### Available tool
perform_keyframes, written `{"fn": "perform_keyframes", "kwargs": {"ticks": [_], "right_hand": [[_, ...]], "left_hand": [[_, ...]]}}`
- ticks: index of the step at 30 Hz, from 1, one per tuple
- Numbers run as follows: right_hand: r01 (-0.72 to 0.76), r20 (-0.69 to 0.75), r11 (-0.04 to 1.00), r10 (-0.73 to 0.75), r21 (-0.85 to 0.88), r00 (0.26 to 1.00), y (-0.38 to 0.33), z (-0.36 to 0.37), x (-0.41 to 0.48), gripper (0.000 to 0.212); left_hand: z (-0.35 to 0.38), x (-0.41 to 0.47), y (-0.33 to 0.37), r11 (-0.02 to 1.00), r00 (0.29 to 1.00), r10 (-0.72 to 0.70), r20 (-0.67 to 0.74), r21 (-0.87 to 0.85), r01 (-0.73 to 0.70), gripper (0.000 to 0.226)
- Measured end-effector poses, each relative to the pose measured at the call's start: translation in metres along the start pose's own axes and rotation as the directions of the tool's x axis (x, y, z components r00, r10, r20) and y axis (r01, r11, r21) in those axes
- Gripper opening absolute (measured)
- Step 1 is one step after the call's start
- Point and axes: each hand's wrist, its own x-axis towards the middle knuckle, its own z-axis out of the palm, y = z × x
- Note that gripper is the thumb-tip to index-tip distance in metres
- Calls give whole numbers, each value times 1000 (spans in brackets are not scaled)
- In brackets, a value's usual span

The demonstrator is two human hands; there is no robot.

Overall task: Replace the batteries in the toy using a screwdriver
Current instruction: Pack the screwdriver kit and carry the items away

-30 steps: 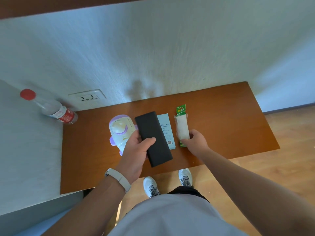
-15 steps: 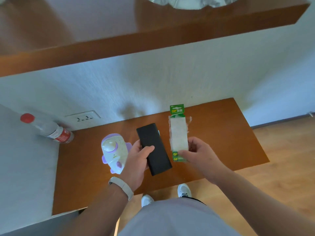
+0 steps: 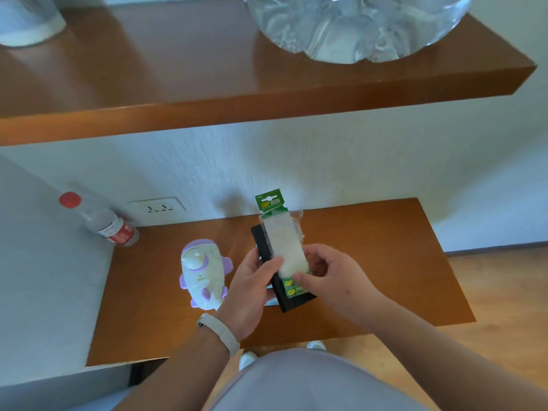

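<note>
Head view: left hand (image 3: 249, 295) grips flat black case (image 3: 293, 302), right hand (image 3: 335, 277) pinches green-carded battery pack (image 3: 284, 244); purple-white plastic toy (image 3: 201, 277) lies nine o'clock of left.

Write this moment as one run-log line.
left hand holds black case | right hand pinches GP battery pack | toy on table

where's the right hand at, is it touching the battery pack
Touching. The head view shows the right hand pinching the lower end of the battery pack, its thumb lying across the front.
</note>
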Motion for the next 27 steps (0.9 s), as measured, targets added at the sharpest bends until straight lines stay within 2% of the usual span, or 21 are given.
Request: {"fn": "perform_keyframes", "kwargs": {"ticks": [4, 6, 9, 12, 16, 19, 22, 24, 27], "right_hand": [[89, 11, 986, -89, -138, 996, 1, 7, 8, 28], [111, 44, 978, -105, -177, 994, 1, 11, 12, 34], [128, 84, 970, -113, -205, 990, -1, 16, 16, 46], [131, 113, 977, -113, -170, 987, -2, 20, 21, 39], [52, 142, 999, -49, -13, 989, -1, 20, 31, 27], [-44, 56, 998, 42, 38, 998, 15, 27, 48, 12], [-196, 16, 980, 197, -47, 980, 47, 47, 70, 6], [-260, 15, 956, 264, -138, 964, 70, 65, 81, 11], [-322, 29, 930, 331, -177, 943, 98, 86, 92, 20]], "left_hand": [[-3, -3, -1, 998, 1000, 17, -25, -61, -19, 32], [-5, -5, -1, 997, 998, 13, -57, -70, -17, 33], [-8, -6, -3, 997, 993, 13, -114, -75, -22, 33], [-12, -8, -4, 993, 987, 27, -159, -110, -45, 30], [-23, -13, 1, 990, 972, 28, -234, -129, -60, 27], [-35, -18, 10, 985, 957, 41, -286, -147, -86, 24], [-49, -25, 22, 978, 944, 45, -328, -176, -108, 24], [-57, -30, 31, 976, 940, 58, -337, -180, -125, 25], [-66, -37, 42, 978, 939, 61, -339, -170, -125, 31]]}}
